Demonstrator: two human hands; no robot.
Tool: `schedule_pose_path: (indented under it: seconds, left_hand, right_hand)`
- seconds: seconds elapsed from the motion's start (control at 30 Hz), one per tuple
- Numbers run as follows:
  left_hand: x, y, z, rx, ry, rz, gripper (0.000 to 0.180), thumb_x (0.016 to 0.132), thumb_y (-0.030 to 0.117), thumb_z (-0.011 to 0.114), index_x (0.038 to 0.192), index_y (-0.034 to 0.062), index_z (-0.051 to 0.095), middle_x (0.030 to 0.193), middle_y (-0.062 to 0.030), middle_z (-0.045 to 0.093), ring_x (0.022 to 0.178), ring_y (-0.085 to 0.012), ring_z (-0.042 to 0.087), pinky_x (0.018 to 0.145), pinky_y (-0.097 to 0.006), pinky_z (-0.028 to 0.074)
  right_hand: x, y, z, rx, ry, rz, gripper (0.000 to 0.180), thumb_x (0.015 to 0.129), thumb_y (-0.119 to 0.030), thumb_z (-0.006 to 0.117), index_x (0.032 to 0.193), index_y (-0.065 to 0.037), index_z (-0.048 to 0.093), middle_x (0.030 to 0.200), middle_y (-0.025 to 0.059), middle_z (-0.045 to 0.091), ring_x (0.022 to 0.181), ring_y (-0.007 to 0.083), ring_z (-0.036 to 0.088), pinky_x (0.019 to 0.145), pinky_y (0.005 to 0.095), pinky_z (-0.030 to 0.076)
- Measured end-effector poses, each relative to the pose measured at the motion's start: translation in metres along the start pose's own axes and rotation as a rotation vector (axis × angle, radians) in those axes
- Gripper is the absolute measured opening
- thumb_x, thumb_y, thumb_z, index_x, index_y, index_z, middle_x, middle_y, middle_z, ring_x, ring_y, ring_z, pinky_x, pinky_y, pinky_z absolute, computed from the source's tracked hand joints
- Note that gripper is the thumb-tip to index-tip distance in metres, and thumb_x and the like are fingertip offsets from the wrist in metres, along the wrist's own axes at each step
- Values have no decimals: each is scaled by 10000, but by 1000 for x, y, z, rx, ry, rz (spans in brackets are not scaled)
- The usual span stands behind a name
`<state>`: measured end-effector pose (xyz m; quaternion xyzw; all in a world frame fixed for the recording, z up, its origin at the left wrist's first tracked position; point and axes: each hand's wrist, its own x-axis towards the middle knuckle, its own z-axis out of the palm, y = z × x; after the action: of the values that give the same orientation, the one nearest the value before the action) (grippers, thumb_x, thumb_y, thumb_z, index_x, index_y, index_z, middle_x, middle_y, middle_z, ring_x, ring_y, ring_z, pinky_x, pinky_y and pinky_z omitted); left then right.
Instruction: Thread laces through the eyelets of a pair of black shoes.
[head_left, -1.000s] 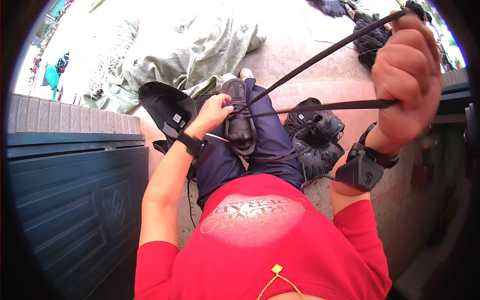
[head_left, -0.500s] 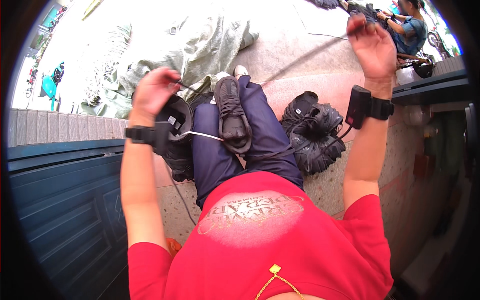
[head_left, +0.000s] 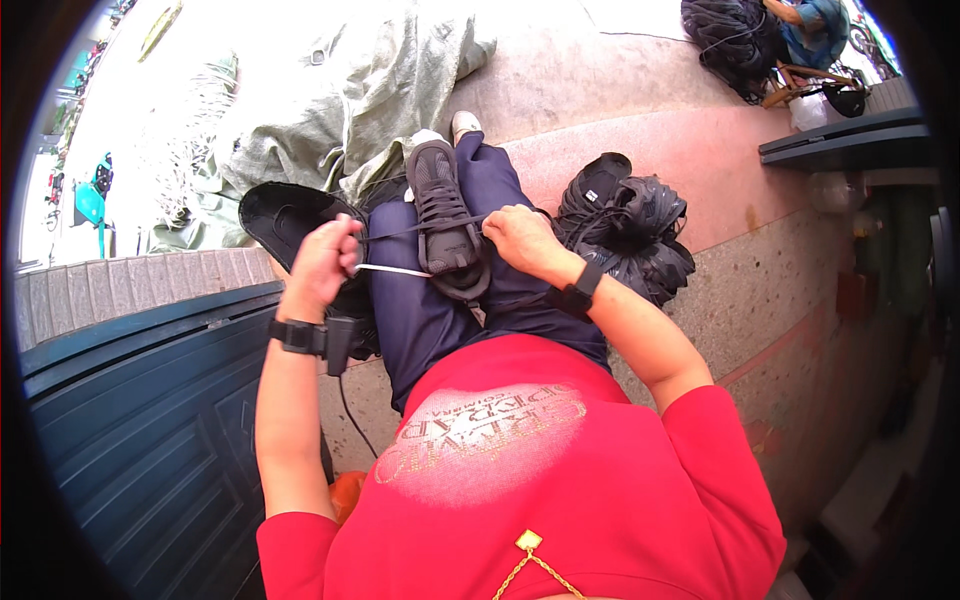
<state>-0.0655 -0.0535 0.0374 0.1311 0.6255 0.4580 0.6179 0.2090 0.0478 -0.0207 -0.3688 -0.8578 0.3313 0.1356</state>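
Left hand, left of centre: fingers curled on a black lace. Right hand, just right of centre: fingertips pinching the same lace. Half a second ago I had both hands raised wide apart; now they are down flanking the black shoe, lace stretched across its upper. I judge both sides are now being pulled snug.

Shoe lies upper-side up on the trousers, centre frame. A white strip runs from near the left hand to the shoe; can't tell if it's held. It could snag the lace.

An open shoe crowds the left hand; piled shoes sit close on the right. Upper left, green sheeting; upper right, a co-worker's sleeve.
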Motion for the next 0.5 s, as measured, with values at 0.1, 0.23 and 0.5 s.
schedule_pose_path:
  seconds: [0.1, 0.23, 0.5]
  left_hand:
    - [6, -21, 25, 286, -58, 37, 227, 870, 267, 525, 858, 44, 566, 594, 57, 442, 474, -45, 371, 456, -200, 323]
    - [2, -30, 49, 398, 39, 15, 202, 847, 175, 545, 910, -3, 614, 693, -7, 566, 572, -57, 491, 526, -189, 406]
    - [7, -64, 37, 510, 158, 237, 233, 804, 153, 577, 953, -17, 631, 818, -47, 646, 734, -93, 567, 679, -240, 444]
  right_hand:
    - [6, -8, 5, -106, 11, 91, 194, 791, -178, 490, 789, -52, 638, 805, 138, 599, 802, 308, 544, 701, 421, 429]
    - [11, -7, 8, -156, 13, 103, 158, 780, -142, 492, 741, -55, 618, 772, 130, 584, 788, 307, 541, 702, 413, 428]
    - [21, -24, 10, -656, 22, -408, 84, 673, -154, 535, 669, -97, 596, 711, 41, 547, 772, 190, 493, 709, 354, 331]
